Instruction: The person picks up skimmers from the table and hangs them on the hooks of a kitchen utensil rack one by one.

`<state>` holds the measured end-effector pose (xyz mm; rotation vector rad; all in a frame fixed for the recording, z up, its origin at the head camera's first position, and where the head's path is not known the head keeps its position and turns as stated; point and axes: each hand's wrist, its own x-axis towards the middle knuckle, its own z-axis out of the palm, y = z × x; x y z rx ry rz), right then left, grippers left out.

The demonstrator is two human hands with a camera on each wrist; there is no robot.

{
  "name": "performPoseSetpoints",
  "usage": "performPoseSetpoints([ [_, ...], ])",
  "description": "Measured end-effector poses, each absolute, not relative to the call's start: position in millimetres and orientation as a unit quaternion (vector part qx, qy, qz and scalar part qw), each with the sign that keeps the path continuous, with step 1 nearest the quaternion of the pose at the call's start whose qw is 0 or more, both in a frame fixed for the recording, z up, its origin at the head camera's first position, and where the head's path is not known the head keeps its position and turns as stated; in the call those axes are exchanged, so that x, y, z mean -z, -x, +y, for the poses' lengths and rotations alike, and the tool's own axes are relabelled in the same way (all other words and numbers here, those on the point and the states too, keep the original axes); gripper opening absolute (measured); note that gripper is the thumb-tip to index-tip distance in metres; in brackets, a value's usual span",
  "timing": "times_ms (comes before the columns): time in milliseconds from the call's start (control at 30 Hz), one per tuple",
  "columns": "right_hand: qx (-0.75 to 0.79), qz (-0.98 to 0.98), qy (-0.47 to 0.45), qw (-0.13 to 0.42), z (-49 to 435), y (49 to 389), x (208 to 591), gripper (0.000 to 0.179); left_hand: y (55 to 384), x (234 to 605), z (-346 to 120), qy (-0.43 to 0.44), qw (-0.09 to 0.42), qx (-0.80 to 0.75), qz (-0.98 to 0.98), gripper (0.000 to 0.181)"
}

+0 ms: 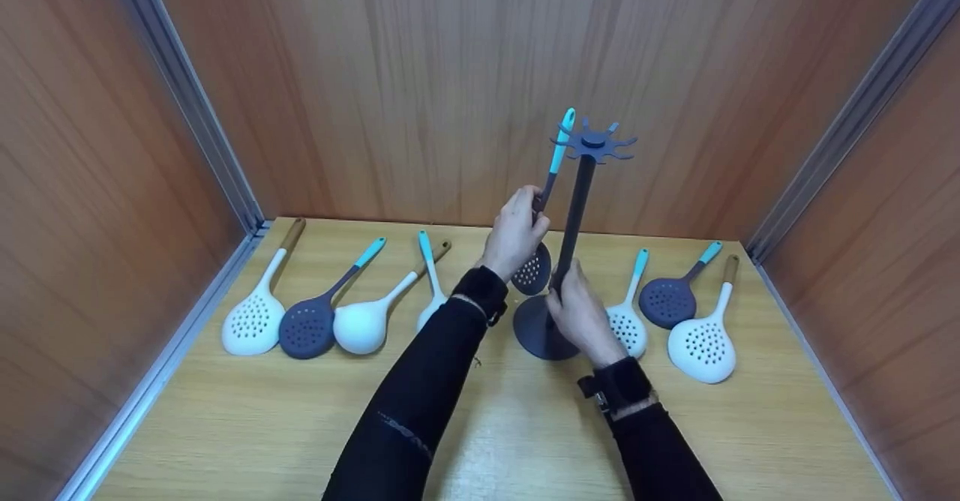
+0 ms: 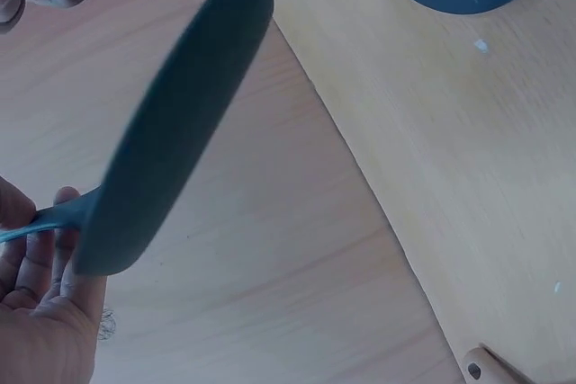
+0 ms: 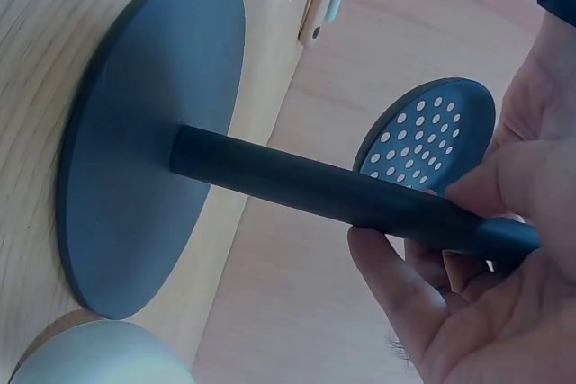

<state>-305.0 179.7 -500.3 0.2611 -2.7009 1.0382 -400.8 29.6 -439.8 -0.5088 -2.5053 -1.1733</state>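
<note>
My left hand (image 1: 514,235) pinches the dark shaft of a slotted skimmer (image 1: 531,270), whose turquoise handle points up. The handle's tip is beside the hooked top of a dark utensil stand (image 1: 577,216); whether it touches a hook I cannot tell. Around the stand's pole, low down, my right hand (image 1: 581,310) curls its fingers. In the left wrist view the skimmer head (image 2: 180,123) appears nearly edge-on. The right wrist view shows the stand's round base (image 3: 153,132) and the perforated skimmer head behind the pole.
Left of the stand lie a white skimmer (image 1: 253,325), a dark skimmer (image 1: 307,328), a white ladle (image 1: 361,327) and a turquoise-handled white utensil (image 1: 432,310). To the right are a small white skimmer (image 1: 628,328), a dark skimmer (image 1: 667,302) and a wooden-handled white skimmer (image 1: 703,349). Wooden walls surround the table.
</note>
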Motion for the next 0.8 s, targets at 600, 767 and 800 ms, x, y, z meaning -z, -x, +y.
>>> performPoseSetpoints([
  [600,-0.365,-0.919,-0.099,0.109,179.3,304.0,499.7,0.037,397.6,427.2,30.6,0.204,0.181,0.419,-0.866,0.040],
  [767,-0.369,-0.919,-0.097,0.102,179.2,303.8,500.1,0.039,395.7,423.4,31.9,0.206,0.178,0.426,-0.863,0.039],
  [800,-0.368,-0.919,-0.097,0.102,179.3,303.8,500.3,0.039,395.4,422.9,32.2,0.206,0.178,0.428,-0.862,0.039],
])
